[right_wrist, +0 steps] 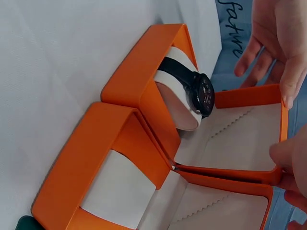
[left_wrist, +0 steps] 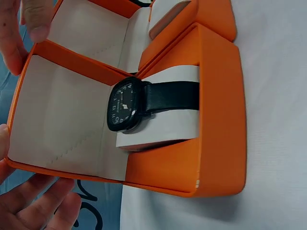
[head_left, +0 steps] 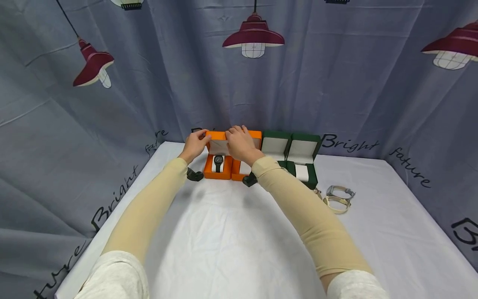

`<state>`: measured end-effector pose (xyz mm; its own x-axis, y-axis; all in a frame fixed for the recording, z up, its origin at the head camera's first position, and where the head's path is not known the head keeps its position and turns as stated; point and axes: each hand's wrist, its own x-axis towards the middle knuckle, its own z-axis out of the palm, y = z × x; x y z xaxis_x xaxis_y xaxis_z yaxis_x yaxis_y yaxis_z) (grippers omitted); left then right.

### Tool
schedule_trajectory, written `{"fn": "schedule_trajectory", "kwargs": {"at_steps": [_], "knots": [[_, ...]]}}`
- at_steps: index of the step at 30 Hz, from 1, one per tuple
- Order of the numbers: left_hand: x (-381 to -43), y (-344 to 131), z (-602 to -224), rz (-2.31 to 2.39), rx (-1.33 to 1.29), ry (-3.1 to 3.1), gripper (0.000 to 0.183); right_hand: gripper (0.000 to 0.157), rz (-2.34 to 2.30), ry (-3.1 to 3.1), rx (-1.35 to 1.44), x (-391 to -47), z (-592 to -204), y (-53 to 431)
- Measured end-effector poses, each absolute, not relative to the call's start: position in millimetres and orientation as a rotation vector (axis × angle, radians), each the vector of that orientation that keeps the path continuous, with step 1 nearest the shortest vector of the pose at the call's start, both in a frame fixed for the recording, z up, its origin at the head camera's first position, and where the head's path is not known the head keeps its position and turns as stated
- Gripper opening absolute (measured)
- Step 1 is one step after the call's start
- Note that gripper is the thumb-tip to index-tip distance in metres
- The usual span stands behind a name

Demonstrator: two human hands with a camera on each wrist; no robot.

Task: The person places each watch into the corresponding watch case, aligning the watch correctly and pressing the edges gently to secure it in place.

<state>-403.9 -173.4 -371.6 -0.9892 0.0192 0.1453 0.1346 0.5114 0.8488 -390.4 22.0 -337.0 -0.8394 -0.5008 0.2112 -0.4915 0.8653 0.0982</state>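
Note:
A black watch (head_left: 218,162) with a dark square-looking dial is wrapped round the white cushion in an orange watch box (left_wrist: 220,120), whose lid stands raised. At the lid's left edge is my left hand (head_left: 195,145), its thumb on the rim and its fingers behind. My right hand (head_left: 242,145) pinches the lid's other top corner, thumb in front, as the right wrist view shows. Touching this box on the right is a second open orange box (right_wrist: 86,158); its white cushion (right_wrist: 120,189) bears no watch.
Two open green boxes (head_left: 308,176) stand to the right. A gold watch (head_left: 336,212) and a grey watch (head_left: 330,190) lie near them. Dark objects lie in front of the row, one at the left (head_left: 195,175) and one near the middle (head_left: 250,180). A printed curtain (head_left: 231,91) hangs behind.

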Motion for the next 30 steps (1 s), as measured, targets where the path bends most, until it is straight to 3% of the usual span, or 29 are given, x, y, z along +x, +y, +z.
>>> {"fn": "schedule_trajectory", "kwargs": {"at_steps": [14,30], "knots": [[-388,-179,-386,-1.462,-0.190,-2.574,0.051,0.027,0.019,-2.698,0.717,-385,-344,19],[-377,-181,-399,-1.539,-0.183,-2.478,0.051,0.041,0.428,-2.861,0.723,-378,-349,19]]}}
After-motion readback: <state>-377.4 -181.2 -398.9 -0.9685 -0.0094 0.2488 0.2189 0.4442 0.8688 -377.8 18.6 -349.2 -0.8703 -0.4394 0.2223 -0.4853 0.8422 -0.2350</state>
